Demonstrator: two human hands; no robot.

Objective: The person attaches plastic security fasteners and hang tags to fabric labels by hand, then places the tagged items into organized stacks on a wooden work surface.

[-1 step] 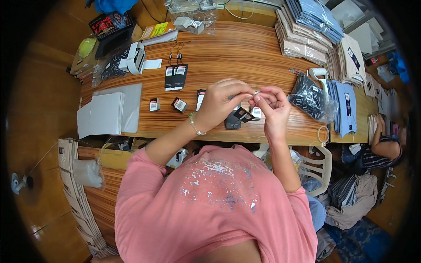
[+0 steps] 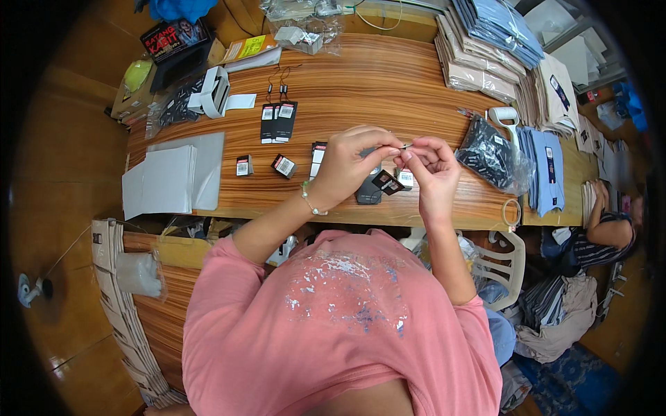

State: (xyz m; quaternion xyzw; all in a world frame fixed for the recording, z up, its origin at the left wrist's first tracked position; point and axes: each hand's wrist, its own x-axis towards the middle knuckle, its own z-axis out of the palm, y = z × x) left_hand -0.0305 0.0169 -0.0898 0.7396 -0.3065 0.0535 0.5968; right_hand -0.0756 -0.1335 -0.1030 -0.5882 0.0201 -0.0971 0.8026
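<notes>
My left hand [image 2: 355, 166] and my right hand [image 2: 435, 165] meet above the front of the table, fingertips pinched close together. Between them is a small dark piece, seemingly the string end of a hang tag; its detail is too small to make out. Just below dangles the small black hang tag [image 2: 387, 182] with pale print. Under my hands lie a larger dark tag [image 2: 369, 195], partly covered, and a small stack of labelled tags [image 2: 406, 179]. Beside my left hand, more black tags with white stickers [image 2: 318, 154] show only in part.
Finished-looking tags with cord loops [image 2: 279, 123] lie farther back. Two small tag stacks [image 2: 283, 165] sit left, near white sheets [image 2: 163, 179]. At right are a plastic bag of black pieces [image 2: 494, 156], a tape dispenser [image 2: 505, 118] and folded shirts [image 2: 482, 59]. Another person's arm [image 2: 602, 215] shows far right.
The dangling hang tag has swung very slightly to the right. My hands keep their pinch with almost no movement.
</notes>
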